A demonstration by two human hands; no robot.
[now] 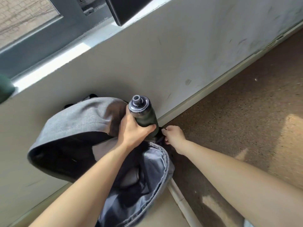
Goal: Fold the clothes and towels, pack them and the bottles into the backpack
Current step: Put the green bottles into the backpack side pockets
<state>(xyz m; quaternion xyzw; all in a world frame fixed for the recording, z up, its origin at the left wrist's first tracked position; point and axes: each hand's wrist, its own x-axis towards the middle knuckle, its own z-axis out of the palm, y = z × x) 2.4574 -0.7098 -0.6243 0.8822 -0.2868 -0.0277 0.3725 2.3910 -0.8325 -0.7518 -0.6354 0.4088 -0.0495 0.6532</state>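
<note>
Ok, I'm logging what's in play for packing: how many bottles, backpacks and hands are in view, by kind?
Bottles: 1, the dark bottle, gripped by the left hand.
Backpacks: 1, the grey backpack, open.
Hands: 2, counting the right hand, which pinches fabric at the backpack's side.
Total: 4.

The backpack (pixel 78 122) sits open against the far wall (pixel 164 54); the bottle (pixel 144 117) is at its right edge, and the floor (pixel 246 120) stretches further right.
</note>
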